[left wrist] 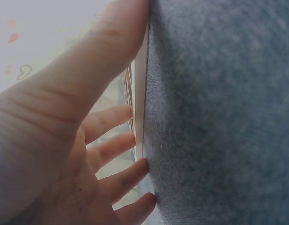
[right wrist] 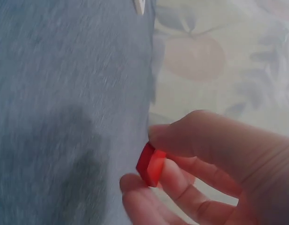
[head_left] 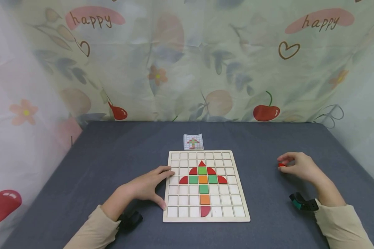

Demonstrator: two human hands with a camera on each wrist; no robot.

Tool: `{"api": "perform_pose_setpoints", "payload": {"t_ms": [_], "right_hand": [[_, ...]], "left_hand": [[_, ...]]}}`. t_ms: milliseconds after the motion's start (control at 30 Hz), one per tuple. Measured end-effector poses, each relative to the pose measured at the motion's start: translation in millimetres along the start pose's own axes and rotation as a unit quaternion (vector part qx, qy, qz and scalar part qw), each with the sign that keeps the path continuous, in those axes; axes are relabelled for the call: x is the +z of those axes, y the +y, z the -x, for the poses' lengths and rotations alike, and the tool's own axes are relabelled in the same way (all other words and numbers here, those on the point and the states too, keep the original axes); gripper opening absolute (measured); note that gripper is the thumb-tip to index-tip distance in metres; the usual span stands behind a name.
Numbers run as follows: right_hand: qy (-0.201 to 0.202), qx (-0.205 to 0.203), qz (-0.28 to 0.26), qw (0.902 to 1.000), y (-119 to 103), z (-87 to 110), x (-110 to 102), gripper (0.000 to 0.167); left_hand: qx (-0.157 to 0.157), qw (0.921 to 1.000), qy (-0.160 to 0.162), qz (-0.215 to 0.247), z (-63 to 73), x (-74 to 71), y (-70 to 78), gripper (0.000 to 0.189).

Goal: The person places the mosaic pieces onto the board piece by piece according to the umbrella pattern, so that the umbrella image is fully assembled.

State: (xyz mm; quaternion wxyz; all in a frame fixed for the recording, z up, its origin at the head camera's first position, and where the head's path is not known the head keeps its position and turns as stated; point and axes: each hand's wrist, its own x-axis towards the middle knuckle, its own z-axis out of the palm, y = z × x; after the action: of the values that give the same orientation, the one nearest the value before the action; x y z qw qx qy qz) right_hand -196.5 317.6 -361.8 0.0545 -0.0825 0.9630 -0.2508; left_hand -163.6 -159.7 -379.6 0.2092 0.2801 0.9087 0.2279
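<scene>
A pale wooden grid board [head_left: 205,219] lies on the table, holding a figure of red, green and orange pieces. At its tip is a red triangle [head_left: 201,164], and at its lower end a red quarter-round piece [head_left: 205,211]. My left hand [head_left: 140,186] rests at the board's left side, thumb and fingers spread along the edge. The left wrist view shows the fingertips right at the board's edge [left wrist: 140,93]. Off to the right, my right hand [head_left: 302,169] pinches a small red block [right wrist: 155,168] between thumb and fingers; its full outline is partly hidden.
Just behind the board is a small picture card [head_left: 193,141] with a similar figure on a grid. A dark grey cloth [head_left: 258,204] covers the table. A patterned curtain [head_left: 193,69] hangs along the back. Black straps [head_left: 303,203] are on both wrists.
</scene>
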Motion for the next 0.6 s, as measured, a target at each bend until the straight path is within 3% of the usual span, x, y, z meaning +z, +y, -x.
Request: {"api": "perform_pose_setpoints", "payload": {"t_ms": [200,600], "right_hand": [[0.021,-0.031,-0.009,0.9993,-18.2,0.9,4.0,0.033],[0.017,-0.051,-0.04,0.9978,-54.0,-0.2,16.0,0.029]], "left_hand": [[0.004,1.0,0.001,-0.002,0.3,0.3,-0.4,0.104],[0.009,1.0,0.002,-0.001,0.7,-0.6,-0.2,0.104]]}}
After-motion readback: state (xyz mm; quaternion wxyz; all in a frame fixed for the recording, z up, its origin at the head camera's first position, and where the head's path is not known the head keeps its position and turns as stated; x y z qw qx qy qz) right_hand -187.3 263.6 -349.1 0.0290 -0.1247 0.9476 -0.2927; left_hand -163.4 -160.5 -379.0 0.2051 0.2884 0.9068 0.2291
